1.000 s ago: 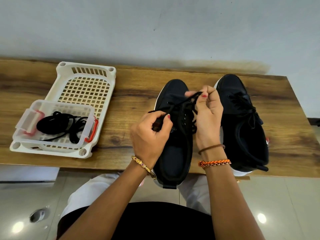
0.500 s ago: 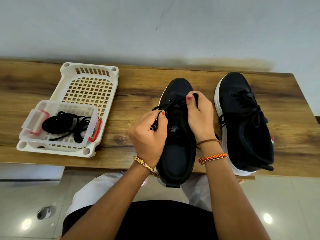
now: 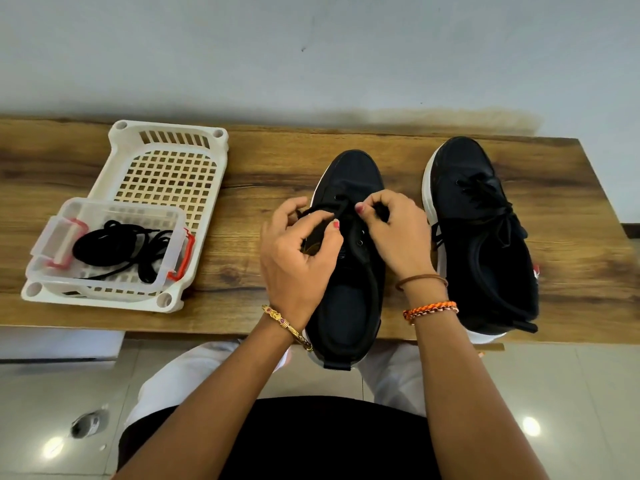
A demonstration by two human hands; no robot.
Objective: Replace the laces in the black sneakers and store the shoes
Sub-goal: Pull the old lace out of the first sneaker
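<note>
Left hand (image 3: 298,254) and right hand (image 3: 398,233) fingers pinching the black lace (image 3: 317,213) over the near sneaker (image 3: 349,292), tabletop (image 3: 270,168) centre, laced sneaker (image 3: 485,237) right of it, basket (image 3: 166,174) with spare laces (image 3: 117,244) left

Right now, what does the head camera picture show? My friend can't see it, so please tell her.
Two hands, the left hand and the right hand, pinch a black lace over the nearer black sneaker on a wooden table. A second sneaker, still laced, stands to its right. At the left a white basket holds a clear box of black laces.
</note>
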